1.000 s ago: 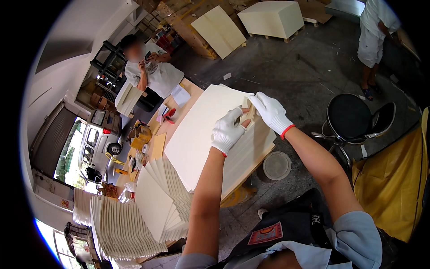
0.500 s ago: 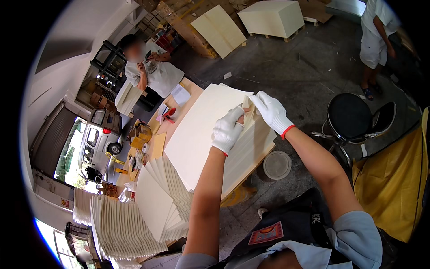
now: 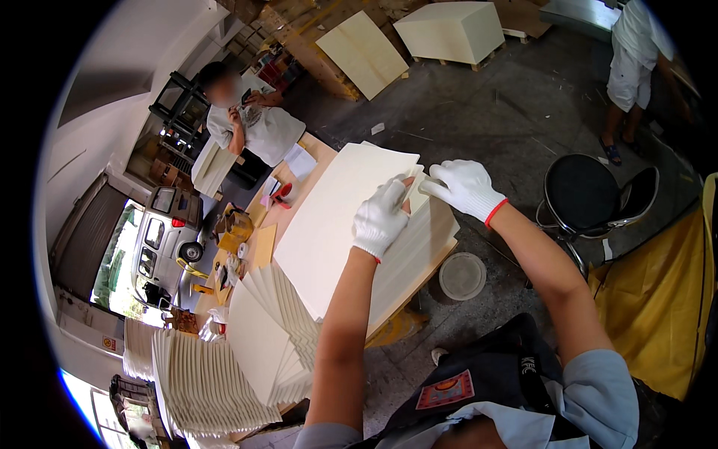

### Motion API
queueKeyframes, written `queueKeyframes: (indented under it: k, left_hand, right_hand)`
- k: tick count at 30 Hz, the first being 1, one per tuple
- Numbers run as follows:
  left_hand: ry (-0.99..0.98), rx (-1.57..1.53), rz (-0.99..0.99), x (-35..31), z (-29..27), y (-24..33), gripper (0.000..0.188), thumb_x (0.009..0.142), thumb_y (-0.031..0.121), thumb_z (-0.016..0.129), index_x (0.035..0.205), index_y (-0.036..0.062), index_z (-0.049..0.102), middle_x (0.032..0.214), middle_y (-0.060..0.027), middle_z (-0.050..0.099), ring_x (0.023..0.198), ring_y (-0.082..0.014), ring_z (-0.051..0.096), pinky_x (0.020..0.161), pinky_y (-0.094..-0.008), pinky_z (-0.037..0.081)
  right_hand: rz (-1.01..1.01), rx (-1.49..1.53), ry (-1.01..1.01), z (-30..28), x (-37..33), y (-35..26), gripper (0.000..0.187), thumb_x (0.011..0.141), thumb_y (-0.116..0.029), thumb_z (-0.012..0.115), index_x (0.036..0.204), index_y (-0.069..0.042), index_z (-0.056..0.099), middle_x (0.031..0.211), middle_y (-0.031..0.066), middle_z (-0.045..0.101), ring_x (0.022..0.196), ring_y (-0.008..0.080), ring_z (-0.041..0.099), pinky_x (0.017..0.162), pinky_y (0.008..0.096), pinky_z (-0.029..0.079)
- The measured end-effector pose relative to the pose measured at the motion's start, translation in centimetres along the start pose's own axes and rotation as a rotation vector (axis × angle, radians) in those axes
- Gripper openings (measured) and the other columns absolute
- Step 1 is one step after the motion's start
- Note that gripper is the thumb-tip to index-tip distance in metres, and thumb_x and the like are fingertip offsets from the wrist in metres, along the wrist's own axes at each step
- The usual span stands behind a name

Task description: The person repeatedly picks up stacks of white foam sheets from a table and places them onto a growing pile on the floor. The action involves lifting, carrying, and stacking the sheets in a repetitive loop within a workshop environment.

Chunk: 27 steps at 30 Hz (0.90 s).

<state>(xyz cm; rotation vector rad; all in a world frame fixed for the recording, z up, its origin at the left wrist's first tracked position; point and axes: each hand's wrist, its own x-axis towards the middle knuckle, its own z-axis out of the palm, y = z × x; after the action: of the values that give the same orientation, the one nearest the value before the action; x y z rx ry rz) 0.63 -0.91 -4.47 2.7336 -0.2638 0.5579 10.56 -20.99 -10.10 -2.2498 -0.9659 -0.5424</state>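
Both my hands wear white knit gloves with red cuffs. My left hand (image 3: 380,218) rests on a large stack of cream paper sheets (image 3: 336,213), its fingers bent around the lifted near-right edge. Bare fingertips show at the glove's end. My right hand (image 3: 470,188) is just right of that edge, its thumb and fingers apart, the tips close to the raised sheet corners. Whether the right fingertips touch the paper is hard to tell. Below the lifted sheets lies the rest of the stack, its edges uneven.
Fanned stacks of cream sheets (image 3: 202,374) stand at the left. On the wooden table (image 3: 321,150) lie a red tape dispenser (image 3: 282,193) and a cardboard box (image 3: 235,227). A round tub (image 3: 462,276) and black chair (image 3: 583,194) are at the right. A person (image 3: 258,123) stands beyond the table.
My right hand has drawn slightly right and down from the sheet edge, its thumb and fingers more apart. My left hand stays nearly in place on the stack.
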Motion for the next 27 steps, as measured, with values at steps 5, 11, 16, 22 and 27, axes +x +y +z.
queueKeyframes:
  k: [5,11,16,22,27]
  left_hand:
    - [-0.046,0.096,-0.079,2.3,0.6,-1.5,0.037,0.09,0.018,0.068,0.127,0.0191,0.069,0.135,-0.0077,0.067,0.117,-0.0335,0.066,0.097,-0.0432,0.056]
    - [-0.047,-0.057,-0.102,1.9,0.6,-2.3,0.034,0.093,0.019,0.069,0.127,0.0149,0.071,0.126,-0.0132,0.07,0.114,-0.0344,0.068,0.096,-0.0402,0.055]
    - [-0.135,-0.285,-0.206,-0.1,-0.6,-0.6,0.034,0.094,0.008,0.07,0.128,0.0061,0.071,0.126,-0.0124,0.074,0.118,-0.0254,0.07,0.099,-0.0353,0.055]
    - [-0.084,-0.299,-0.189,-0.5,0.0,-1.5,0.033,0.095,0.009,0.071,0.128,0.0065,0.071,0.124,-0.0124,0.074,0.117,-0.0255,0.07,0.1,-0.0349,0.054]
    - [0.02,-0.316,-0.127,-0.7,0.4,-1.6,0.03,0.096,0.02,0.072,0.126,0.0157,0.073,0.113,-0.0143,0.073,0.101,-0.0322,0.073,0.089,-0.0375,0.056]
  right_hand:
    - [-0.151,-0.143,0.045,-0.6,1.3,-0.4,0.037,0.098,-0.049,0.061,0.089,-0.014,0.068,0.082,0.0101,0.069,0.079,0.0323,0.069,0.07,0.046,0.054]
    - [0.173,0.363,-0.003,0.4,2.3,-2.3,0.047,0.105,-0.054,0.049,0.104,-0.01,0.067,0.097,0.0153,0.073,0.091,0.0414,0.067,0.079,0.0506,0.051]
    - [0.44,0.545,-0.072,0.6,1.5,-3.0,0.054,0.108,-0.056,0.04,0.112,-0.008,0.064,0.098,0.0226,0.07,0.099,0.0455,0.065,0.084,0.0517,0.047]
    - [0.444,0.526,-0.087,0.8,1.5,-3.2,0.058,0.108,-0.059,0.037,0.112,-0.008,0.063,0.098,0.0233,0.069,0.099,0.0459,0.064,0.084,0.052,0.047]
    - [0.442,0.489,-0.063,1.1,1.3,-3.3,0.058,0.108,-0.06,0.037,0.115,-0.009,0.063,0.102,0.0236,0.071,0.101,0.0458,0.065,0.084,0.0528,0.048]
